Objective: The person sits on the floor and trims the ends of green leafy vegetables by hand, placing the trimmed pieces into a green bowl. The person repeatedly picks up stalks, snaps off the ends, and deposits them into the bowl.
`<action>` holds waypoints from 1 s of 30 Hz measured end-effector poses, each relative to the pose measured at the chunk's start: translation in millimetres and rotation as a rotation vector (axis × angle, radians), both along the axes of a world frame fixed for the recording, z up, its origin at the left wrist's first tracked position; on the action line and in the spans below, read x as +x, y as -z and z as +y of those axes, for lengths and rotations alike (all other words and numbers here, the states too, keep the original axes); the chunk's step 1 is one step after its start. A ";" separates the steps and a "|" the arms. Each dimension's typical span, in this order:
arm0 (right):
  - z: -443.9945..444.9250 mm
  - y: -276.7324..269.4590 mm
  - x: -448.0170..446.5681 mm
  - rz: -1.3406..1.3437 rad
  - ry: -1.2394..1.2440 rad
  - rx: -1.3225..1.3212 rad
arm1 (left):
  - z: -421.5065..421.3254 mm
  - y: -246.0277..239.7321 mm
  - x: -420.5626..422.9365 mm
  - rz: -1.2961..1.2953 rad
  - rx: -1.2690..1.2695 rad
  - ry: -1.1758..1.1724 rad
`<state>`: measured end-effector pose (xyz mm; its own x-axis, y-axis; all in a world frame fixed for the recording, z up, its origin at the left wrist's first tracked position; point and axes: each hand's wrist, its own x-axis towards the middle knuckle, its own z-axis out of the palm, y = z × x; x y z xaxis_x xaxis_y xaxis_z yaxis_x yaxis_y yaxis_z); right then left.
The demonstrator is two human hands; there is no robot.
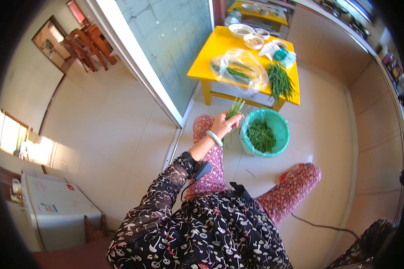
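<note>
My left hand (pixel 226 123), with a pale bangle at the wrist, is closed around a small bunch of thin green stalks (pixel 235 107) above my left knee. Just to its right, a green bucket (pixel 282 134) with a thin liner stands on the floor, holding loose green trimmings (pixel 262 136). Beyond it, a larger bunch of long green leaves (pixel 280 81) hangs over the front edge of a yellow table (pixel 208 53). A clear plastic bag (pixel 239 70) with green vegetables inside lies beside that bunch. My right hand is out of view; only its dark sleeve (pixel 362 243) shows at lower right.
Several bowls, including a large white bowl (pixel 241 30), stand at the table's back. A teal-and-white packet (pixel 282 57) lies near its right edge. A glass sliding door (pixel 168 43) is at left, cabinets (pixel 377 111) at right. A dark cable (pixel 323 227) crosses the floor.
</note>
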<state>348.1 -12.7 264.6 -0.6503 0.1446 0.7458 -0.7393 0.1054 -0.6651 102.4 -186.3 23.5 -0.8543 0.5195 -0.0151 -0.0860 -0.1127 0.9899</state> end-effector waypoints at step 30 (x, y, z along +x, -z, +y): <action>-41.4 -92.9 35.9 0.975 -0.525 -0.208 | 9.3 4.8 -0.8 -0.041 0.017 -0.065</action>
<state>384.0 -54.2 357.5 0.1805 0.2054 0.9619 -0.8729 -0.4173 0.2529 101.6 -177.1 18.7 -0.8852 0.4633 -0.0424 -0.1186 -0.1366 0.9835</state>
